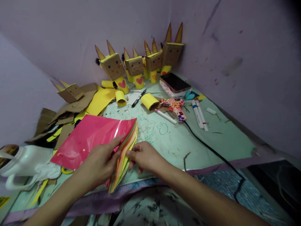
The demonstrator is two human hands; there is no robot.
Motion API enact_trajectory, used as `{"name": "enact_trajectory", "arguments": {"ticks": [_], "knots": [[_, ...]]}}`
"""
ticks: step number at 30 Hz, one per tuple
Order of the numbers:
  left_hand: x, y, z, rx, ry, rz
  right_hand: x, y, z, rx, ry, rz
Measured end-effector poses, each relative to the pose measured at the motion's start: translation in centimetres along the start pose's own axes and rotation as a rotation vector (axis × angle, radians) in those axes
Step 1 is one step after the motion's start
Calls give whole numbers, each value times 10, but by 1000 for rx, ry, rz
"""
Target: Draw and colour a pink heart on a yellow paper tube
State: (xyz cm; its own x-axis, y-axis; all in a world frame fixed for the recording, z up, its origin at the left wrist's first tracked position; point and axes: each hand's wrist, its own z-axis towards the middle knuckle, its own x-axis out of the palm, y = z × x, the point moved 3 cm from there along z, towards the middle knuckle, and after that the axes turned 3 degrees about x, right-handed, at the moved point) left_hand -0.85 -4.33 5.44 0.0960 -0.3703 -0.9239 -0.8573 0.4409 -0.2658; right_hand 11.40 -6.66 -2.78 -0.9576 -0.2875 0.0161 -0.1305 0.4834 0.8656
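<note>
A glossy pack of coloured paper (94, 135), pink on top, lies at the near edge of the table. Its right side is spread, showing orange, yellow and green sheets. My left hand (105, 160) grips the pack near that open side, fingers on the pink cover and thumb at the sheet edges. On the right of the fanned sheets, my right hand (143, 157) pinches the edge of the yellow sheets between thumb and fingers.
Cardboard figures (114, 67) stand along the wall. Beyond the pack are yellow tubes (150, 101), a pen (139, 98), markers (199, 115), a phone (175, 82) and a flowered glue gun (175, 108) with a black cord. Cardboard scraps (77, 105) and a white jug (25, 160) are left.
</note>
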Motion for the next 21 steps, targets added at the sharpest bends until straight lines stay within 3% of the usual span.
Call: {"name": "enact_trajectory", "arguments": {"ticks": [9,21], "knots": [[1,-6,2,-57,67,-11,2,-2,4,-33,11,11],[0,-5,3,-66,53,-32,2,-6,7,-20,24,-3]]}}
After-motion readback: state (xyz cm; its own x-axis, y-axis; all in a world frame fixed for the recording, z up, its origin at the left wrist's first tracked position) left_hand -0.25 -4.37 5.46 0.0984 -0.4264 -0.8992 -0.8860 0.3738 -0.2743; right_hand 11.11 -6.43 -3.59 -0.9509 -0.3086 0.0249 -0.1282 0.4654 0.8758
